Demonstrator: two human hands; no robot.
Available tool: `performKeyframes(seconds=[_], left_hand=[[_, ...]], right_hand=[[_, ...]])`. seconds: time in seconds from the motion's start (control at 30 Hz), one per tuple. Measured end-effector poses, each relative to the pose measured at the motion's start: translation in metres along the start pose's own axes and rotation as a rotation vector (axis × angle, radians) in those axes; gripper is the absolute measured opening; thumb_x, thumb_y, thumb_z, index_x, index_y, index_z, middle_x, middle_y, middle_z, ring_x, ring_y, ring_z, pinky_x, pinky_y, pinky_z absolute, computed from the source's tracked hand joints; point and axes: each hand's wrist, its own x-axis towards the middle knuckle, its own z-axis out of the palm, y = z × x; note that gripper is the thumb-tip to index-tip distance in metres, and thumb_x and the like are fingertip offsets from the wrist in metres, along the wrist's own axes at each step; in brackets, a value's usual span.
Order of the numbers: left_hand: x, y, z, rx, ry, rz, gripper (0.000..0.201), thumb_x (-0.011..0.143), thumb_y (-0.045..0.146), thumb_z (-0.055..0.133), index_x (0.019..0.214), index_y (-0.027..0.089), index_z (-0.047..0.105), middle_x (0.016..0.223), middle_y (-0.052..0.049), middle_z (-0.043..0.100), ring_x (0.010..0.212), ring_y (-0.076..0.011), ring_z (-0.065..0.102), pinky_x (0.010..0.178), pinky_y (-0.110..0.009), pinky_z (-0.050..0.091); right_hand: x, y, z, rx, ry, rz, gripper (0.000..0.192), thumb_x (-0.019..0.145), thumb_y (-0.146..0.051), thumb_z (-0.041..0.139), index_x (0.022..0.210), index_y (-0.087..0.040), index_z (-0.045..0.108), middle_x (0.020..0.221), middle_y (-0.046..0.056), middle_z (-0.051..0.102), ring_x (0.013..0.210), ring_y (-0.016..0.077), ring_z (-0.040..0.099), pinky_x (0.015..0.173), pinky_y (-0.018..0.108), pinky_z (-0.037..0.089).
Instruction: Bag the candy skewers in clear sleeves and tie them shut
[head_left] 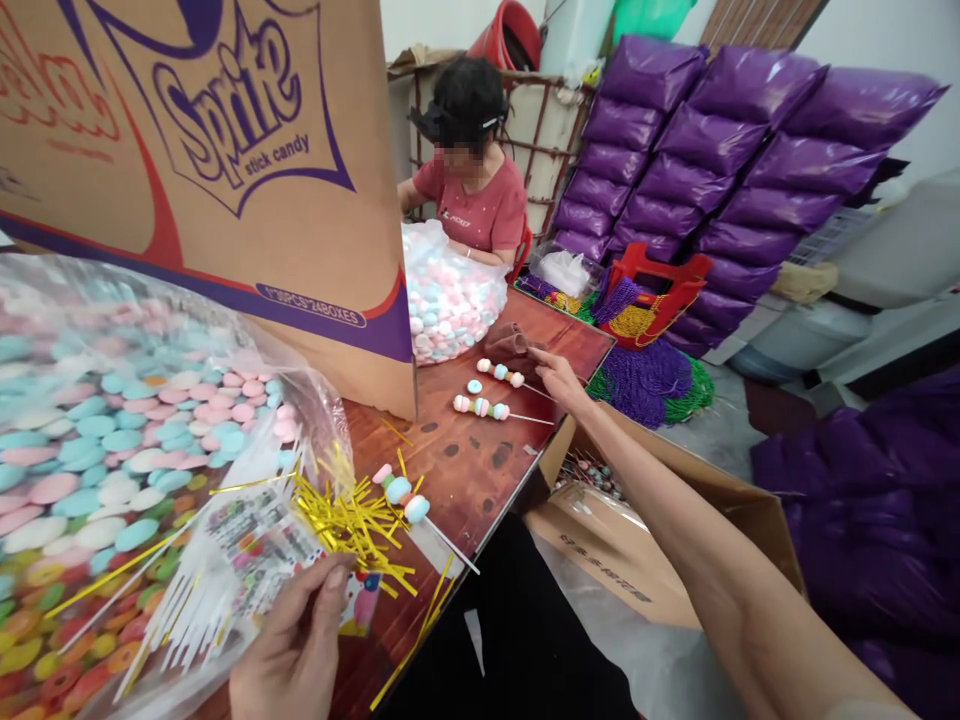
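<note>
From the head view, my right hand (556, 377) is stretched far out to the centre of the frame, fingers loosely apart and lying on the thin white stick ends of two candy skewers of pink, white and blue discs (491, 390); I cannot tell whether the grip has closed on either stick. Both skewers lie flat on the dark red patterned table (480, 460), just in front of a clear bag heaped with pastel candy discs (446, 295).

My left hand (296, 650) sits at the bottom of the frame, its thumb and fingers pinched together on a small clear printed wrapper sleeve (356, 600), beside a stack of more such sleeves (247, 545) and a loose pile of shiny gold twist ties (352, 520). A third candy skewer (401, 495) lies among the ties.

To do this well, I judge the pinch should fall on the bare stick, not on the discs, so that nothing slides off. I would lift one skewer at a time and keep the sleeve's mouth open and steady.

Upper centre, another person in a red shirt (480, 205) works behind the bag. A big brown cardboard box (225, 150) fills the upper left, and purple plastic sacks (720, 140) are stacked upper right.
</note>
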Motion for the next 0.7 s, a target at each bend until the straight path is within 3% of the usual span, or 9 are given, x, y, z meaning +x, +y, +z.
performKeyframes(seconds=[0.13,0.23,0.33,0.57,0.7], left_hand=[[0.004,-0.007,-0.003,0.028,-0.06,0.019,0.042,0.07,0.055,0.072,0.097,0.022,0.076,0.107,-0.006,0.075,0.109,-0.0305,0.064,0.11,-0.048,0.041],[0.004,-0.01,-0.003,0.042,-0.065,0.02,0.042,0.07,0.056,0.072,0.095,0.023,0.076,0.108,-0.006,0.074,0.11,-0.0305,0.063,0.11,-0.048,0.04],[0.002,-0.009,-0.002,0.059,-0.059,0.0,0.043,0.07,0.059,0.071,0.094,0.023,0.076,0.106,-0.005,0.074,0.108,-0.0303,0.063,0.112,-0.049,0.037],[-0.001,-0.006,0.001,0.049,-0.098,0.056,0.04,0.074,0.056,0.069,0.095,0.022,0.075,0.104,-0.005,0.074,0.103,-0.0265,0.066,0.102,-0.039,0.047],[-0.003,-0.006,0.002,0.036,-0.082,0.078,0.038,0.076,0.053,0.068,0.096,0.021,0.074,0.104,-0.006,0.074,0.1,-0.0256,0.066,0.097,-0.038,0.05]], right_hand=[[-0.008,-0.004,0.0,-0.082,0.109,0.019,0.041,0.085,-0.016,0.042,0.119,-0.016,0.066,0.119,0.011,0.068,0.107,0.023,0.06,0.096,0.038,0.046],[-0.021,-0.013,0.008,-0.158,0.125,0.015,0.026,0.088,-0.022,0.048,0.101,-0.016,0.069,0.105,0.013,0.068,0.099,0.0247,0.059,0.093,0.039,0.044],[-0.033,-0.017,0.015,-0.218,0.07,0.017,0.015,0.086,-0.022,0.054,0.087,-0.017,0.069,0.093,0.012,0.066,0.094,0.0258,0.057,0.09,0.041,0.041],[-0.047,-0.012,0.017,-0.176,-0.085,-0.013,0.015,0.084,-0.015,0.055,0.091,-0.017,0.069,0.095,0.009,0.066,0.091,0.0216,0.057,0.085,0.035,0.042],[-0.057,-0.022,0.018,-0.097,-0.164,-0.043,0.023,0.084,-0.01,0.051,0.095,-0.017,0.07,0.093,0.006,0.069,0.087,0.0183,0.061,0.081,0.031,0.044]])
